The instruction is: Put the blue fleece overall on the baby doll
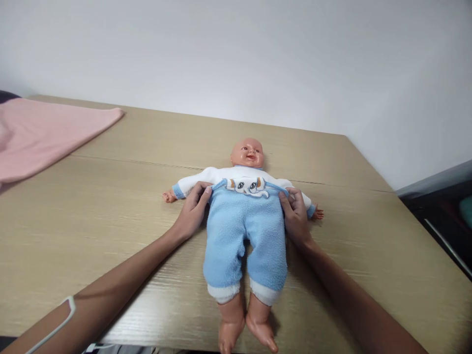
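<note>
A baby doll (249, 153) lies on its back on the wooden table, head toward the wall and bare feet toward me. It wears a white long-sleeved top (201, 180) with blue cuffs and light blue fleece pants (245, 216) with white hems. An elephant face patch (250, 186) sits at the front of the waist. My left hand (195, 206) pinches the waistband at one side, thumb on top. At the other side my right hand (295, 211) grips the same waistband, which is stretched outward between both hands.
A pink cloth (47, 130) lies at the table's far left, with something dark behind it. The wooden table (110, 211) meets a white wall at the back. Dark objects (442, 211) stand beyond its right edge. A white cord (59, 324) crosses my left forearm.
</note>
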A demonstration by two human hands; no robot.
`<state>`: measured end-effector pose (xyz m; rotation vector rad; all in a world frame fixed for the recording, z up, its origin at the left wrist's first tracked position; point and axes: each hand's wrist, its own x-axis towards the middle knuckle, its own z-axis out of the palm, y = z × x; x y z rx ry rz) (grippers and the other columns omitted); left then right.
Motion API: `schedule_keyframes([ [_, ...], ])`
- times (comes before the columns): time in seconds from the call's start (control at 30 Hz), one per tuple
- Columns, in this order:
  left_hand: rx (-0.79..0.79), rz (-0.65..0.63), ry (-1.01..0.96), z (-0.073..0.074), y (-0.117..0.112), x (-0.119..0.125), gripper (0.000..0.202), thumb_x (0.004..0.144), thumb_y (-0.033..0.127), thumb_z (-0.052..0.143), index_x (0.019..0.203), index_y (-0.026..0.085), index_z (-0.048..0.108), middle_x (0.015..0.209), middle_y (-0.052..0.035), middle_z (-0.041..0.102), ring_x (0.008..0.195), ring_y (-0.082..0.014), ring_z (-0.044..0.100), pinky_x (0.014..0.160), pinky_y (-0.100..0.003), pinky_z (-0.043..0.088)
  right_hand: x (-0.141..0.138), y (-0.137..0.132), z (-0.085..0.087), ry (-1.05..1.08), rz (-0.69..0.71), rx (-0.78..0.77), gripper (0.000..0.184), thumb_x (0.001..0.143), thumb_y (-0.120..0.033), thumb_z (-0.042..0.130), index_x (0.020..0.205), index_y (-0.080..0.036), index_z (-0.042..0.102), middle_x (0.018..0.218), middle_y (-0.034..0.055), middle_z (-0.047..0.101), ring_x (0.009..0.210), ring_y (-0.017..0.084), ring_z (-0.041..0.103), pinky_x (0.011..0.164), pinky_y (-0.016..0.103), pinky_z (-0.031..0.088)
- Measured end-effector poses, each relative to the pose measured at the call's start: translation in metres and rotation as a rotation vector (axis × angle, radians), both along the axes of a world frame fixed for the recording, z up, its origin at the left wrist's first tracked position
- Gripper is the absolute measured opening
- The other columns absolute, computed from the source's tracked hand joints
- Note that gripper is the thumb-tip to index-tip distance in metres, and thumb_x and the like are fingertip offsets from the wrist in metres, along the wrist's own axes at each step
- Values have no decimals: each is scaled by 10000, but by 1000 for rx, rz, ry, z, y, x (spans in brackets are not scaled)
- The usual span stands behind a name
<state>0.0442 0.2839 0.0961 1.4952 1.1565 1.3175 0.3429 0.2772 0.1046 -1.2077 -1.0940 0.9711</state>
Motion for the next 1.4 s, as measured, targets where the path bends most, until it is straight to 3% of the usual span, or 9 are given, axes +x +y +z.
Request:
schedule_keyframes([
  [0.17, 11, 117, -28, -2, 3, 3, 418, 1126, 656, 604, 1060, 245, 642, 956, -7, 603, 921, -220, 544, 854, -326, 465, 0, 10, 2, 123, 29, -94, 435, 812, -533, 958, 996, -275, 659, 749, -86, 653, 671, 142, 509, 587, 244, 406],
  [0.3, -23, 152, -86, -3, 5, 4, 478, 1083, 719, 643, 1027, 244, 648, 897, -1, 584, 841, -209, 517, 767, -322, 455, 0, 11, 3, 102, 25, -83, 318, 816, -462, 930, 898, -249, 710, 753, -70, 622, 724, 154, 520, 681, 263, 465],
  [0.5, -27, 71, -93, -3, 5, 3, 394, 1027, 611, 758, 1075, 231, 666, 991, -9, 632, 917, -212, 561, 873, -332, 449, -4, -9, 8, -171, -32, 130, 255, 938, -397, 786, 1155, -271, 739, 1160, 41, 761, 1104, 265, 684, 1044, 395, 531],
  [0.63, 19, 118, -36, -5, 5, 5, 341, 1081, 581, 699, 1119, 243, 672, 1047, -17, 672, 971, -220, 592, 910, -335, 456, -17, -8, 38, -553, -42, 355, 288, 1037, -347, 688, 1319, -291, 701, 1367, 104, 731, 1268, 325, 658, 1182, 502, 494],
  [0.77, 50, 170, -40, -6, 3, 7, 350, 1106, 604, 669, 1130, 255, 654, 1005, -7, 660, 897, -207, 581, 832, -330, 460, -52, 33, 85, -768, 226, 460, 186, 1074, -310, 637, 1224, -246, 728, 1272, 120, 785, 1259, 330, 691, 1182, 512, 500],
  [0.9, 75, 209, -32, -5, -2, 7, 306, 1120, 567, 672, 1161, 265, 654, 1022, -4, 678, 884, -198, 588, 823, -326, 471, -104, 96, 114, -996, 753, 384, 207, 1098, -258, 607, 1243, -207, 747, 1326, 121, 807, 1272, 300, 720, 1171, 477, 512],
  [1.13, 85, 236, -12, 0, -6, 9, 291, 1129, 554, 660, 1147, 263, 673, 1071, -22, 716, 959, -217, 642, 910, -347, 506, -175, 164, 98, -1329, 1368, 349, 483, 930, -145, 813, 1396, -246, 736, 1448, 90, 783, 1282, 271, 732, 1015, 362, 550],
  [1.23, 86, 236, -12, -1, -8, 8, 261, 1135, 531, 660, 1144, 271, 683, 1083, -23, 724, 997, -227, 654, 948, -361, 511, -181, 164, 87, -1333, 1387, 392, 402, 947, -178, 792, 1339, -255, 749, 1352, 75, 823, 1154, 253, 761, 885, 333, 535],
  [1.4, 107, 182, -43, -5, -11, 7, 207, 1146, 480, 660, 1148, 274, 685, 1103, -38, 724, 1043, -239, 669, 939, -366, 532, -168, 146, 86, -1284, 1156, 455, 184, 993, -225, 704, 1173, -208, 739, 1186, 98, 831, 987, 257, 733, 744, 325, 442],
])
